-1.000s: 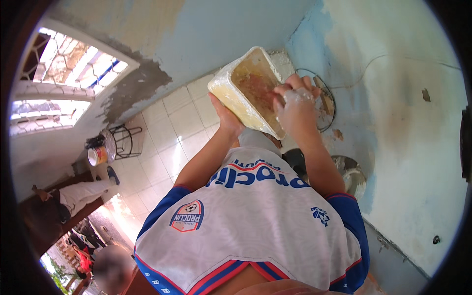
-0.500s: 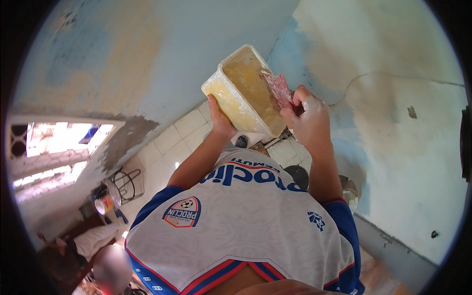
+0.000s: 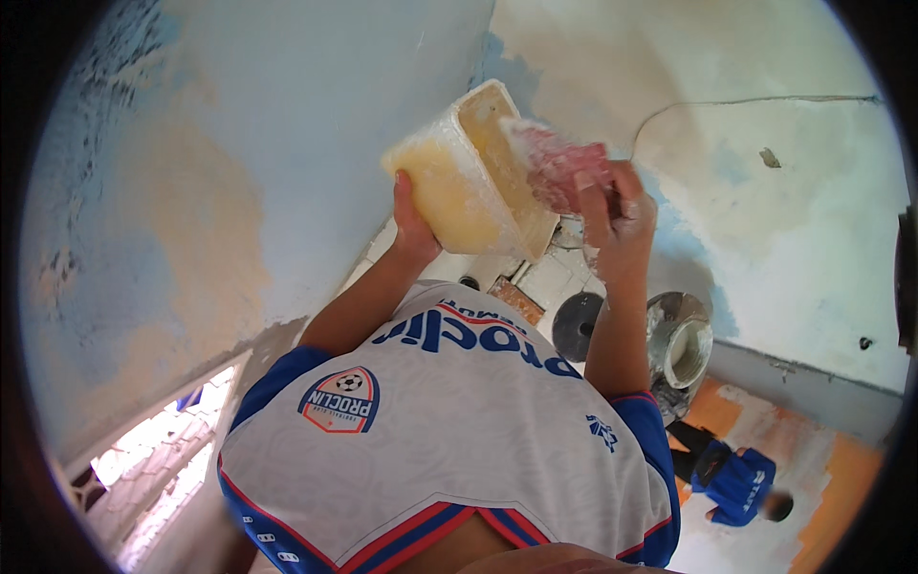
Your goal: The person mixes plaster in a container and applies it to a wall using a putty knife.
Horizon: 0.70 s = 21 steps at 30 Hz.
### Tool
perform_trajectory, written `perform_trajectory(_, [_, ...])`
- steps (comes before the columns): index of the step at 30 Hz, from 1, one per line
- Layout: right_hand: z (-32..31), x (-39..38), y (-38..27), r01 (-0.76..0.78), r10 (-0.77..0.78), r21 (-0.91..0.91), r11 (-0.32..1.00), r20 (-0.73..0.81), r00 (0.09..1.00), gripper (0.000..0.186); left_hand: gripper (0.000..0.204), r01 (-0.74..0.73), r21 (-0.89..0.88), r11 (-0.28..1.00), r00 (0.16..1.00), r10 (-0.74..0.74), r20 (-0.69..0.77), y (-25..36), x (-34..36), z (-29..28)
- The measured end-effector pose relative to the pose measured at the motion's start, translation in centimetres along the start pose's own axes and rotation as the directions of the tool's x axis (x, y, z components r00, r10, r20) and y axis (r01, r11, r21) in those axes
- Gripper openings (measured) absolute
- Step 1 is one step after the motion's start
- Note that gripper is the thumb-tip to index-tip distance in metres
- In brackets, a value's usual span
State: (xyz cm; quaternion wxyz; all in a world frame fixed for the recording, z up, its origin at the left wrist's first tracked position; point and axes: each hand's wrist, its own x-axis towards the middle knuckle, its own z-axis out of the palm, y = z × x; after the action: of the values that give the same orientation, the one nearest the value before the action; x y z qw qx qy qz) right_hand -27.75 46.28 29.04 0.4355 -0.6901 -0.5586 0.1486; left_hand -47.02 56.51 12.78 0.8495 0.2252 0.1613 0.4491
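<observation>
My left hand (image 3: 416, 220) grips the outside of a pale yellow plastic tub (image 3: 440, 187), which is tilted and smeared white along its rim. My right hand (image 3: 622, 206), marked with white paste, is closed on a reddish scraper (image 3: 564, 163) coated with whitish material. The scraper is blurred and held at the tub's right rim, partly over its opening.
A patchy blue and beige wall (image 3: 191, 143) with a window (image 3: 163, 440) is at left; another wall (image 3: 765, 220) with a cable is at right. Below are a tiled floor (image 3: 555, 277), a round dark object (image 3: 576, 325) and a bucket (image 3: 687, 349). A person (image 3: 736, 483) in blue works nearby.
The view has swung round toward the walls. The reddish scraper has risen from inside the tub to its right rim. The tub has shifted left. The person in blue has come into view at lower right.
</observation>
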Motion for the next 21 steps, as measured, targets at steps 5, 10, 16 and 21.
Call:
perform_trajectory(5, [4.0, 1.1, -1.5, 0.099, -0.083, 0.021, 0.995, -0.395, 0.915, 0.02, 0.095, 0.044, 0.024, 0.999, 0.978, -0.048, 0.203, 3.5, 2.4, -1.3])
perform_trajectory(10, [6.3, 1.2, -3.5, -0.014, 0.002, -0.026, 1.0, -0.419, 0.908, 0.023, 0.09, 0.079, 0.021, 0.997, 0.965, -0.082, 0.248, 6.1, 3.6, -1.3])
perform_trajectory(16, [8.1, 1.4, -3.8, 0.0, -0.005, -0.009, 1.0, -0.514, 0.858, 0.02, 0.084, 0.072, 0.129, 0.989, 0.965, -0.102, 0.242, 7.6, 3.9, -1.9])
perform_trajectory(21, [8.9, 1.0, -4.4, 0.006, -0.115, -0.197, 0.98, -0.548, 0.828, 0.02, 0.084, 0.081, 0.068, 0.994, 0.954, -0.098, 0.284, 7.8, 3.7, -3.0])
